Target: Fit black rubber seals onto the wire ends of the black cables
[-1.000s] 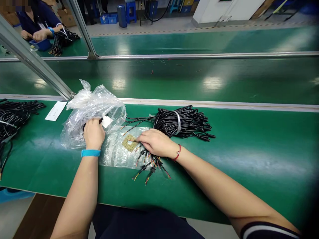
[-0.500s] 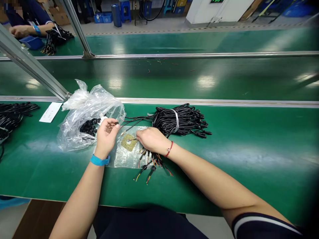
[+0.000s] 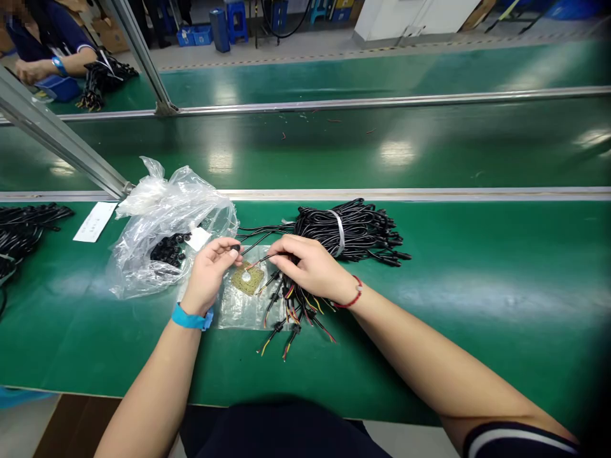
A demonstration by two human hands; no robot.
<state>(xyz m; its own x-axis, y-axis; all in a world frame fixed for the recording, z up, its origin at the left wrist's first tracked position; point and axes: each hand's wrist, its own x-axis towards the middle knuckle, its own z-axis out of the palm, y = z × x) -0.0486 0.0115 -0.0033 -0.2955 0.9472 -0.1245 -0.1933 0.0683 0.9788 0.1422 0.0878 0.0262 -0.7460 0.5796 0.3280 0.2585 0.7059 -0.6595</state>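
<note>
Cable [image 3: 265,258] and black part [image 3: 235,247], centre of frame

The left hand [image 3: 206,275] pinches the black part between thumb and curled fingers; the right hand [image 3: 310,264] has thumb and fingers closed on the cable, whose wire end points left, near the part but apart from it. Just below, a yellowish sponge [image 3: 249,284] lies on a plastic sheet [image 3: 233,316] on the worktop [image 3: 405,362]. Left of centre: clear bag [image 3: 191,191] containing small black pieces [image 3: 167,250]. Right of centre: tied cable bundle [image 3: 363,232].
</note>
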